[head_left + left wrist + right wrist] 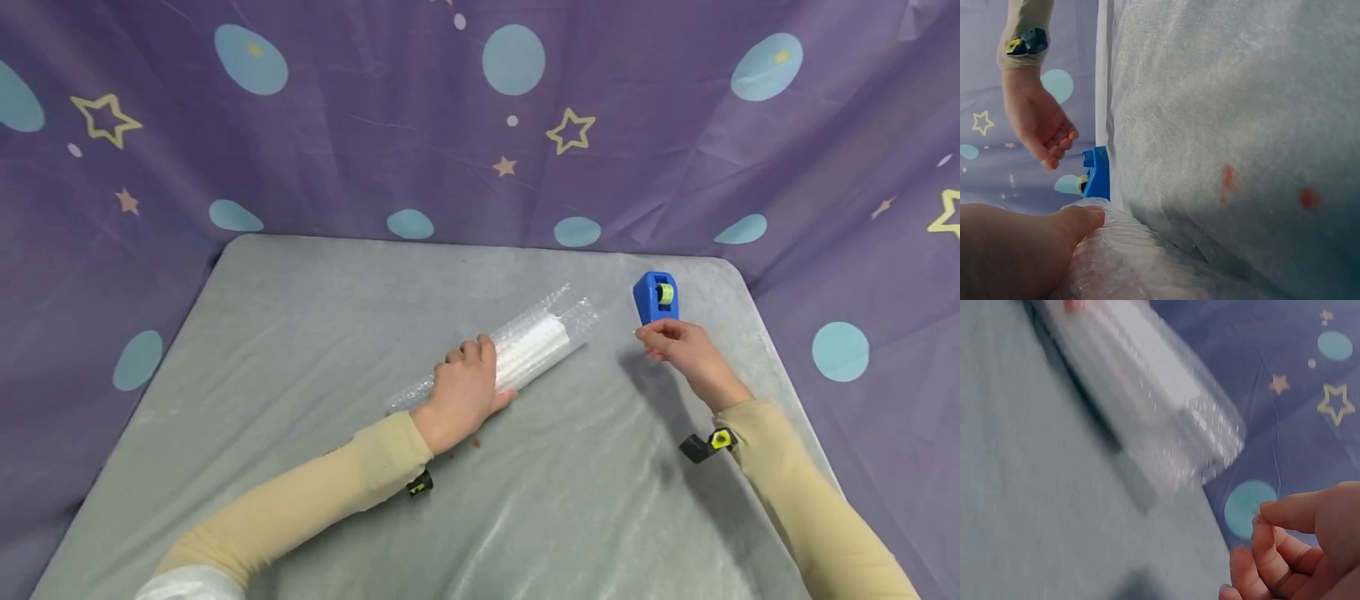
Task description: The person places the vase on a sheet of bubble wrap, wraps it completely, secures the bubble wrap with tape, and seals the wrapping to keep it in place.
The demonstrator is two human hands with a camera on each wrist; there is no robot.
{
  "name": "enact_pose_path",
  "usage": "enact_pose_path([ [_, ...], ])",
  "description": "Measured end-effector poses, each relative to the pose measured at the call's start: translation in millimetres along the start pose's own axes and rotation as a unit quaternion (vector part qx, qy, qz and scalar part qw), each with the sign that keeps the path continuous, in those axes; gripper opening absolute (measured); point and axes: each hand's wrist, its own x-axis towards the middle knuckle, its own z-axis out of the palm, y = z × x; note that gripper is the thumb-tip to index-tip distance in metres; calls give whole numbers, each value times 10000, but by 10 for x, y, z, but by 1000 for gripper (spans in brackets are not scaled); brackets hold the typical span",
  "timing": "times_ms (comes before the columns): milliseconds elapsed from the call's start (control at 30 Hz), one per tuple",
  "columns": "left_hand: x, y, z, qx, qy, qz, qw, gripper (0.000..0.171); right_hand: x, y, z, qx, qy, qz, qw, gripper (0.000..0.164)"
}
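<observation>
A white cylindrical item rolled in bubble wrap (pixel 531 350) lies slantwise on the table in the head view. My left hand (pixel 461 387) grips this roll from above, fingers over the far side and thumb along the near side. To its right my right hand (pixel 686 354) hovers above the table, just in front of a blue tape dispenser (pixel 649 298). In the right wrist view, thumb and forefinger of the right hand pinch a tiny clear scrap (pixel 1256 511), which looks like tape. Bubble wrap (pixel 1210 440) extends past the white item at the roll's end.
A grey cloth covers the table (pixel 300 317), with small red marks (pixel 1309 199) near the left hand. Purple curtains (pixel 375 125) with stars and dots hang at the back and both sides. The dispenser stands near the far right corner.
</observation>
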Motion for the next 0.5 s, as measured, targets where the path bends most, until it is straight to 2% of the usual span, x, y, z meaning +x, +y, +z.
enact_pose_path([
  [267, 7, -1, -6, -69, 84, -55, 9999, 90, -54, -268, 118, 3, -364, -217, 9991, 39],
  [500, 2, 11, -3, -91, 97, -76, 9999, 90, -49, -492, 229, -105, -325, -296, 9990, 42],
])
